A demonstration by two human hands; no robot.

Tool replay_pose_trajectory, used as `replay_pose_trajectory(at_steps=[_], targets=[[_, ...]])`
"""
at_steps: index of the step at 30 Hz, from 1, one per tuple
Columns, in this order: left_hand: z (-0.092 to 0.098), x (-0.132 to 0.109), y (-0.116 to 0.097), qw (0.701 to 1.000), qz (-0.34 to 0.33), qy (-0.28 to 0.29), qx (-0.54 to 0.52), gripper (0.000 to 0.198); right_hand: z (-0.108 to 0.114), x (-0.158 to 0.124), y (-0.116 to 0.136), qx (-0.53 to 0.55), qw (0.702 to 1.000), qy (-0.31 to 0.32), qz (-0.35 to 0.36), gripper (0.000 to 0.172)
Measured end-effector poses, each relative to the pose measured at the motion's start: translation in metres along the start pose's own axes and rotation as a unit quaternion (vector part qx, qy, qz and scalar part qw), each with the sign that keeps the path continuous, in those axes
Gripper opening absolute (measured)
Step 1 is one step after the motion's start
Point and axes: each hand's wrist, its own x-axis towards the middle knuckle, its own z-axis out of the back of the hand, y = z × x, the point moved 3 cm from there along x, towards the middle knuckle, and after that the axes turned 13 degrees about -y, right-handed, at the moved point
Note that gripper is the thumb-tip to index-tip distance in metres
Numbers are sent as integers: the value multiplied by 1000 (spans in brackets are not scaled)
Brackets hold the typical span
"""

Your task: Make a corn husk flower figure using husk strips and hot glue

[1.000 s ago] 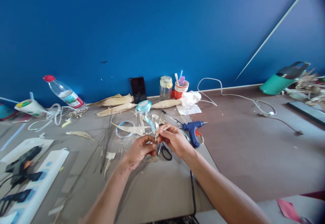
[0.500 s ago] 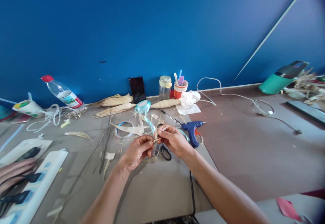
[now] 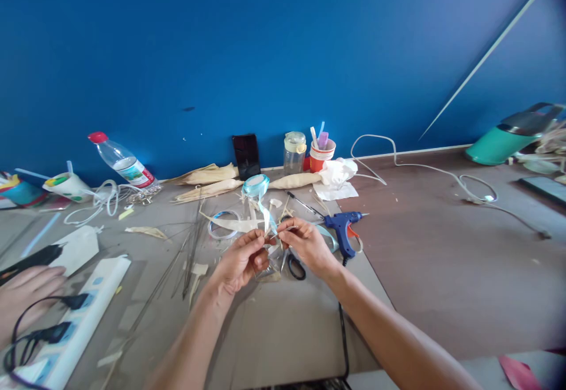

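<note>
My left hand point(image 3: 244, 258) is closed in a pinch on a small pale strip, which looks like dried corn husk. Just to its right, my right hand point(image 3: 308, 247) pinches a thin strand whose kind is too small to make out. The fingertips almost meet above the table. Behind them a light blue ribbon point(image 3: 267, 216) runs down from its roll point(image 3: 255, 185). Scissors with black handles point(image 3: 296, 266) lie partly hidden beneath my right hand. A blue glue gun point(image 3: 342, 230) rests to the right of that hand.
Dried husks point(image 3: 207, 174), a black phone point(image 3: 246, 155), a jar point(image 3: 294, 153) and paper cups point(image 3: 321, 157) line the wall. Thin wires point(image 3: 191, 254) lie left of my hands. A power strip point(image 3: 91, 313) and another person's hand point(image 3: 33, 295) are at far left.
The view has turned slightly left. My fingers have shifted around the pale strip, and a thin strand now shows between my hands. The other person's hand and a dark tool have moved.
</note>
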Motion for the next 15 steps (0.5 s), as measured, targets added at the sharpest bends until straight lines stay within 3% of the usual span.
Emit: replay_pose_trajectory(at_steps=[3,10,12,15], targets=[[1,-1,0,1000,11,9,-6,23,2,1,-3,-68,995,7,66,7],[0,-1,0,1000,10,15,1,20,-1,-4,5,-98,983,49,145,6],[1,0,-2,1000,-4,14,3,19,0,-5,9,-80,986,70,131,8],[2,-1,-6,1000,-19,17,4,18,6,-2,13,38,995,81,47,21]])
